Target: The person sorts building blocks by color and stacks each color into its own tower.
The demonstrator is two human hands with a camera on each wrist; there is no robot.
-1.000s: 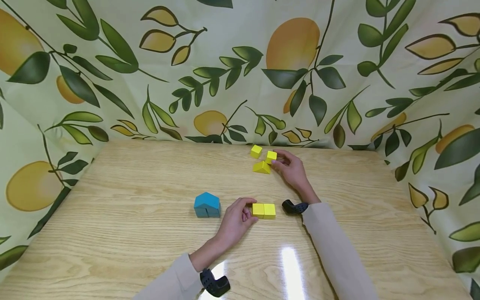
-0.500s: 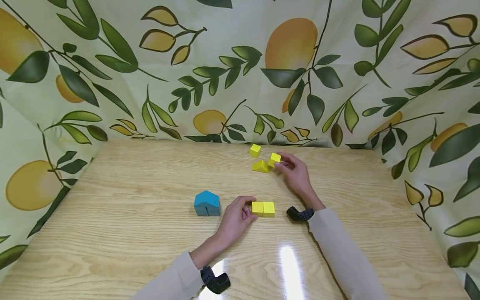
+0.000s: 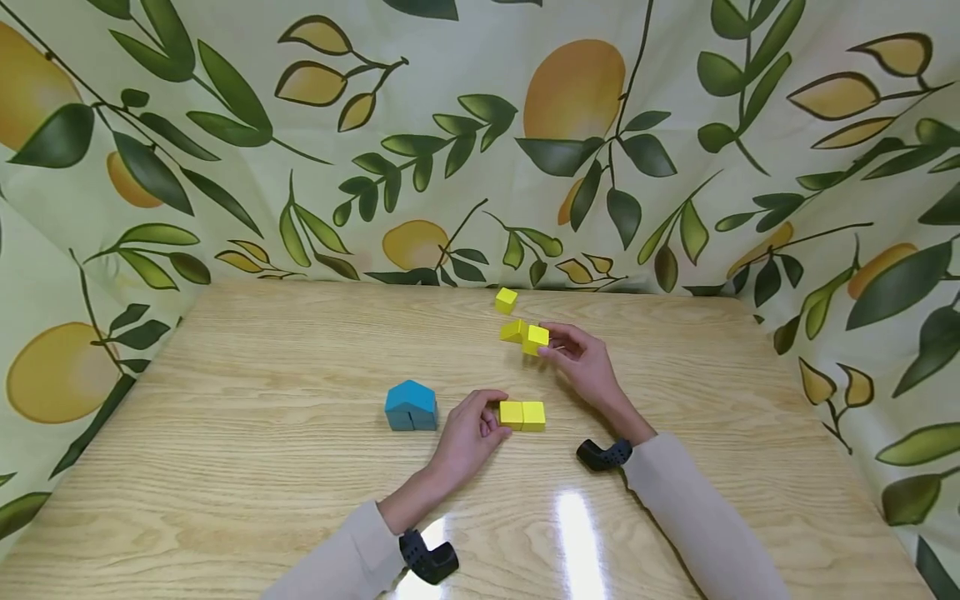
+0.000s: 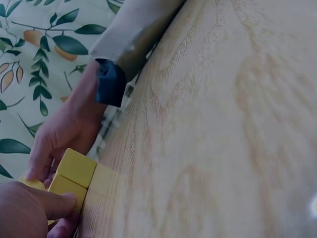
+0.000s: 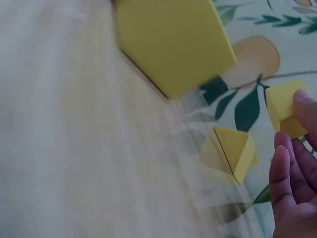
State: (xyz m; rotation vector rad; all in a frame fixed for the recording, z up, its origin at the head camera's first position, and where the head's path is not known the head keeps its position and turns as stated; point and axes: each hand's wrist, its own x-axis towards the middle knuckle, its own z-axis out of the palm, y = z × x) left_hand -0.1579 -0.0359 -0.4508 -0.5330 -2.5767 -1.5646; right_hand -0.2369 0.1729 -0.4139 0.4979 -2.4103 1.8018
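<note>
The right hand (image 3: 588, 367) has its grip on a small yellow cube (image 3: 536, 340). The thumb and fingers pinch it from the right. It looks lifted off the tabletop (image 3: 300, 492), and a bit of shadow shows under it.

The left hand (image 3: 467, 437) has its grip on the left one of two yellow blocks. Its thumb is on the near side and a finger reaches round the far side of this left block (image 3: 511, 415). The right block (image 3: 533, 416) sits right next to it, touching, so the two make a little row on the tabletop. The cube in the right hand is farther back than this row.

Just behind the pinched cube is a yellow triangle block (image 3: 512, 331). The cube hides part of it from the head view, but the right wrist view shows a gap between them. Another yellow cube (image 3: 506, 300) sits a bit farther back, near the far edge.

To the left of the left hand, and not touching it, is a blue house made of blocks (image 3: 411, 406), with a pointy roof on top.

Both arms have light sleeves (image 3: 705, 521) and black straps (image 3: 429, 558). A cloth (image 3: 442, 75) with oranges and green leaves hangs behind the tabletop and on both sides.
</note>
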